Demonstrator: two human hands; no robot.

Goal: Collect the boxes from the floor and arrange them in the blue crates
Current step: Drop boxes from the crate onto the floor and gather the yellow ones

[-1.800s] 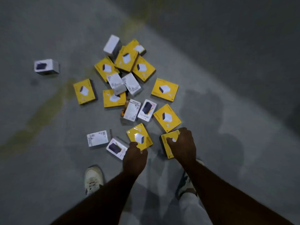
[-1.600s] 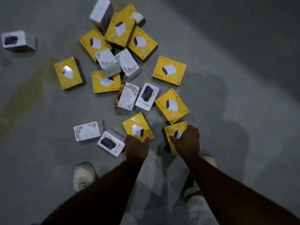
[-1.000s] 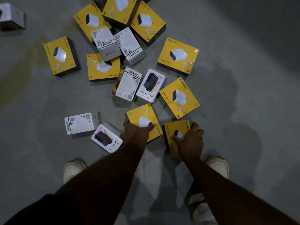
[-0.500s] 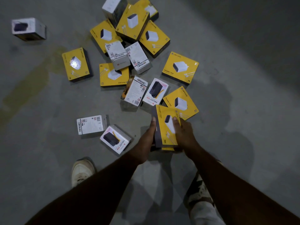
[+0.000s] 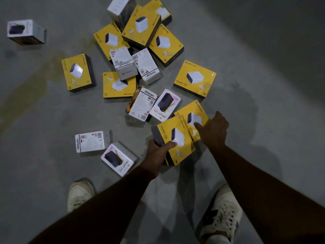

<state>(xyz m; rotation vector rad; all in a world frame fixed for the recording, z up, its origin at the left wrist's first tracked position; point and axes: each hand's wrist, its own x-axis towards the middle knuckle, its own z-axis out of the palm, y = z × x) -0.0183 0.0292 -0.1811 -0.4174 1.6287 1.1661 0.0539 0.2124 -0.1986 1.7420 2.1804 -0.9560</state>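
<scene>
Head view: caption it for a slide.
Left hand grips stacked yellow boxes; right hand reaches another yellow box.

Bare grey floor (image 5: 263,50) lies open on the right, so a hand can pass there. In the middle, yellow boxes (image 5: 194,78) and white boxes (image 5: 140,105) lie packed close and block the way. On the left there are wide gaps between one white box (image 5: 91,140) and one yellow box (image 5: 76,72).

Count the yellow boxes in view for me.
9 yellow boxes. Four piled at the top, one alone at left, one centre, one right, one under the right hand, one gripped by the left hand. Another may hide beneath it.
</scene>
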